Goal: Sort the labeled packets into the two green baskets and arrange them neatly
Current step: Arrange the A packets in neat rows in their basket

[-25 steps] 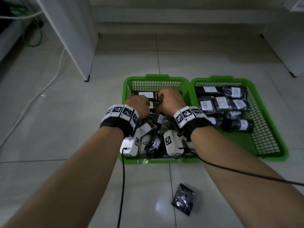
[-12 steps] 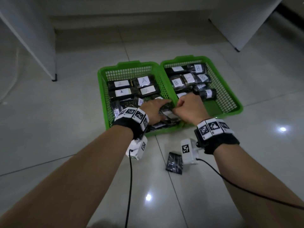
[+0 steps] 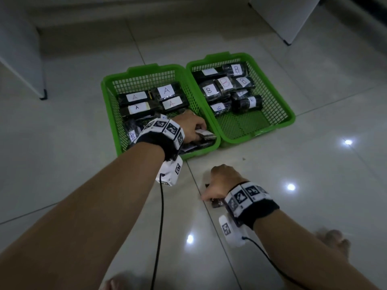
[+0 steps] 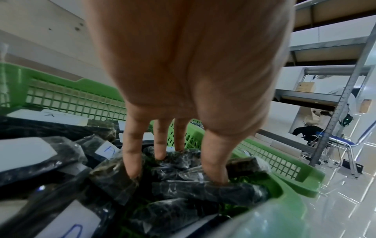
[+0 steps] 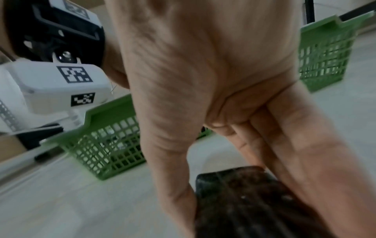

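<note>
Two green baskets stand side by side on the tiled floor. The left basket [image 3: 146,70] holds dark packets labelled A [image 3: 166,91], and the right basket [image 3: 217,57] holds packets labelled B [image 3: 209,90]. My left hand [image 3: 199,132] is in the left basket's near right corner. Its straight fingers [image 4: 132,161] press down on a heap of dark packets [image 4: 183,182]. My right hand [image 3: 211,193] is down on the floor in front of the baskets. It grips a loose dark packet [image 3: 217,203] between thumb and fingers [image 5: 295,161]; this packet's [image 5: 244,193] label is hidden.
The right basket's near half shows bare mesh [image 3: 240,124]. A white cabinet leg [image 3: 43,95] stands at the left and white furniture [image 3: 287,17] at the far right. My feet [image 3: 333,237] are near the bottom edge. Metal shelving [image 4: 335,112] rises beyond the baskets.
My right hand has left the left basket and come back onto the loose packet on the floor. The left hand stays in that basket's near corner.
</note>
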Available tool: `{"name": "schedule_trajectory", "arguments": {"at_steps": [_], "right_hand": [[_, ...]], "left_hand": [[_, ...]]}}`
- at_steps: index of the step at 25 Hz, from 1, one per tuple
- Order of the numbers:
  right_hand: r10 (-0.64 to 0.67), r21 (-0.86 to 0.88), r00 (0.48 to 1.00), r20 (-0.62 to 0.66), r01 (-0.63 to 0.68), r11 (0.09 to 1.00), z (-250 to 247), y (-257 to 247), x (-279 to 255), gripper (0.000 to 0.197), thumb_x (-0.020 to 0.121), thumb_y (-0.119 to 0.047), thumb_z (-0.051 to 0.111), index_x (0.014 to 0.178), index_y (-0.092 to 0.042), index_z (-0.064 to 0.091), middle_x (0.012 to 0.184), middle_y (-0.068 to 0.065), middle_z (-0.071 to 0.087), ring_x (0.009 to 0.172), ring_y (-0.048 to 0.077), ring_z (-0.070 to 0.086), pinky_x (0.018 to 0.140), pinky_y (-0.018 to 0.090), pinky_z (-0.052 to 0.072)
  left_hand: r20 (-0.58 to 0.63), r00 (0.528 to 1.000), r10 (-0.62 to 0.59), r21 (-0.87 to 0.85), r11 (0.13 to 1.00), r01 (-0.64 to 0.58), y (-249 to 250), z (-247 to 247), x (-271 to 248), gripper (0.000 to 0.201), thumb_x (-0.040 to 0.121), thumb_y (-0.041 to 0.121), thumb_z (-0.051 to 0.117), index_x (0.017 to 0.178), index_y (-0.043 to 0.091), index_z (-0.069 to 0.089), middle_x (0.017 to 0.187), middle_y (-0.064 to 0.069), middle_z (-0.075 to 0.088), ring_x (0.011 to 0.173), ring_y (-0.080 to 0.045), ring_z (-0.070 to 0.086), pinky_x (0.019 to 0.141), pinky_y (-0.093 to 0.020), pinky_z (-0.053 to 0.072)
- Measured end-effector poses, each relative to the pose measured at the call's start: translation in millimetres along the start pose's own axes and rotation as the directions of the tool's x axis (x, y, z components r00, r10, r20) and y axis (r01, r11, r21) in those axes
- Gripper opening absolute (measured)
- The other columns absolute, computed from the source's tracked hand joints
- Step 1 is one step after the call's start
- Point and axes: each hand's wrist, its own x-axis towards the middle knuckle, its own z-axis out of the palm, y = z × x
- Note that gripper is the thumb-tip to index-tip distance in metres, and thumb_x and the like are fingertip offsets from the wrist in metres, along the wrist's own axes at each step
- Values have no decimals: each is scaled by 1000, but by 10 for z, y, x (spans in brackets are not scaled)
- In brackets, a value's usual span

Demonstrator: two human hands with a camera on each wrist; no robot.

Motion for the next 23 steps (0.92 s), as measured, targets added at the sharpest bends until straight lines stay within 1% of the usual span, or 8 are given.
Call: {"name": "schedule_trajectory", "arguments": {"at_steps": [2, 4, 8, 12, 15, 17, 20, 23], "right_hand": [[-45, 89, 980, 194, 28, 996, -243, 75, -76, 33, 60, -43, 76, 73, -13, 71, 80, 2, 75, 76, 21, 70, 74, 31, 59], [-173, 258, 940, 295, 96, 961, -618, 176, -148, 35, 70, -42, 68, 87, -12, 74, 86, 6, 78, 78, 26, 73, 78, 37, 59], [-235, 689, 969, -72, 219, 691, -1296, 244, 26, 25, 90, -14, 59, 109, 0, 65, 93, 19, 73, 75, 29, 66, 59, 32, 54], [-92, 739, 912, -400, 380, 557, -1535, 55, 465, 26, 89, -14, 68, 110, 2, 67, 108, 20, 71, 88, 29, 71, 69, 38, 63], [-142, 725, 866, -480, 482, 492, -1582, -149, 708, 20, 86, -20, 74, 105, -13, 74, 108, 9, 76, 101, 26, 72, 92, 49, 59], [-201, 700, 839, -506, 536, 472, -1554, -207, 822, 24, 83, -26, 75, 105, -16, 75, 108, 4, 77, 102, 23, 72, 96, 51, 56], [-244, 651, 795, -555, 598, 467, -1675, -339, 925, 27, 84, -23, 76, 106, -7, 74, 104, 11, 77, 93, 29, 75, 84, 53, 61], [-257, 678, 782, -568, 621, 392, -1750, -540, 1066, 27, 85, -7, 71, 109, 4, 70, 103, 21, 74, 85, 33, 76, 70, 49, 64]], "left_hand": [[-53, 999, 10, -61, 998, -13, -48, -31, -9, 20, 94, 30, 63, 113, 23, 65, 116, -2, 49, 100, -20, 53, 90, -34, 47], [-113, 993, 16, -104, 994, -28, -85, -43, -5, 12, 96, 25, 60, 102, 20, 68, 109, -1, 57, 101, -21, 58, 90, -40, 50], [-10, 999, 52, 81, 995, -51, -24, 27, -8, 36, 90, 23, 62, 126, 28, 62, 125, -9, 49, 116, -30, 47, 99, -43, 44], [-26, 999, 37, 33, 999, -37, 19, 12, -18, 33, 92, 29, 64, 125, 26, 64, 134, -11, 47, 125, -31, 41, 103, -43, 41], [-173, 980, -96, -100, 992, 79, -107, -280, -142, 31, 95, 30, 60, 121, 15, 66, 127, -11, 60, 113, -29, 57, 91, -34, 47], [-190, 954, -232, -111, 971, 214, -238, -431, -225, 26, 95, 29, 58, 108, 8, 68, 110, -14, 67, 97, -29, 63, 75, -31, 45], [-238, 913, -333, -87, 943, 321, -409, -570, -318, 24, 96, 30, 57, 87, 7, 58, 85, -7, 63, 78, -22, 58, 61, -28, 39], [-226, 789, -572, -396, 793, 462, -612, -599, -309, 33, 97, 32, 51, 89, 4, 66, 80, -10, 73, 70, -27, 72, 70, -38, 60]]}}
